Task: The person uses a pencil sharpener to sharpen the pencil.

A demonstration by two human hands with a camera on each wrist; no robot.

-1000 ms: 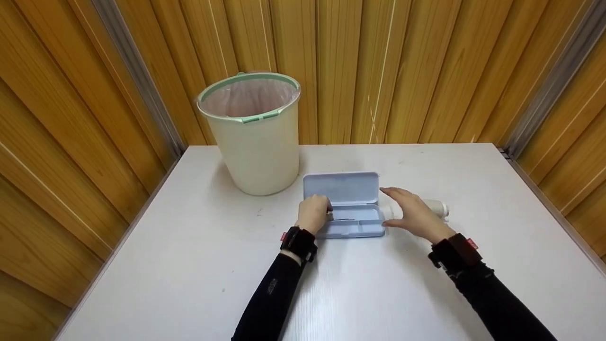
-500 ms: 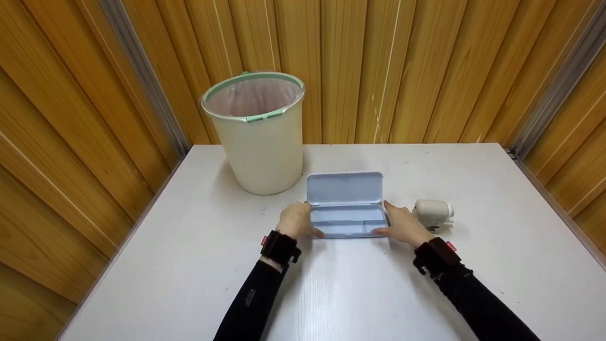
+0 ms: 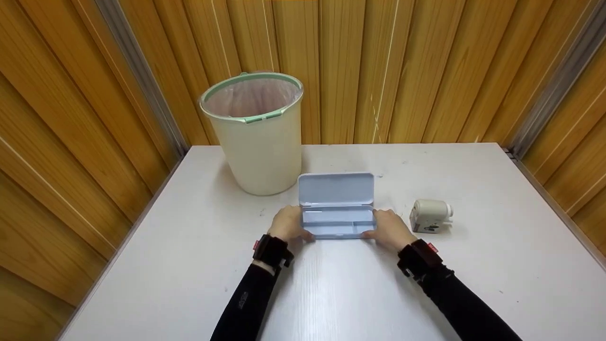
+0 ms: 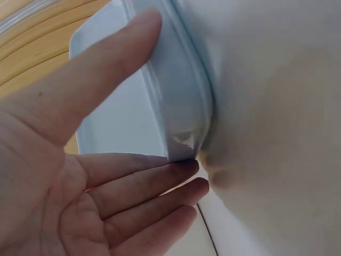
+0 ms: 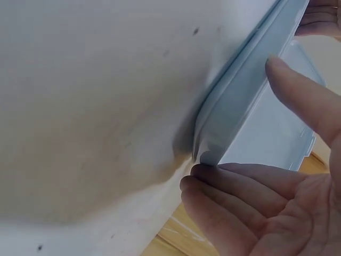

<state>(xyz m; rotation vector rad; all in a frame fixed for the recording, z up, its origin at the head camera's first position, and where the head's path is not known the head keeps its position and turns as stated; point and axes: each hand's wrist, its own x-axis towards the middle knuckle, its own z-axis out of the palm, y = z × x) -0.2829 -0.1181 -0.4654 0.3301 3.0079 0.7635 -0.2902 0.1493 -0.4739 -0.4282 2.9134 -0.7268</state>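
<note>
**Bracing an open case from both ends**

Holding the pale blue rectangular plastic case (image 3: 335, 222) between both hands, mid-table on the white table (image 3: 331, 293), lid (image 3: 336, 188) swung up at the back. Left hand (image 3: 287, 224) against the left end: straight fingers (image 4: 144, 184) under the corner, thumb along the front wall, nothing curled round. Right hand (image 3: 391, 229) mirrored on the right end, flat fingers (image 5: 234, 197) at the corner, thumb on the front edge. Case interior split into compartments; contents too faint to tell. Wrist views showing only case edge and tabletop, rest cut off. Just right of the case, apart from it: small cream plastic device (image 3: 430, 215), function unclear. Back left: cream plastic bin with green rim and pink liner (image 3: 255, 132), inside hidden.
</note>
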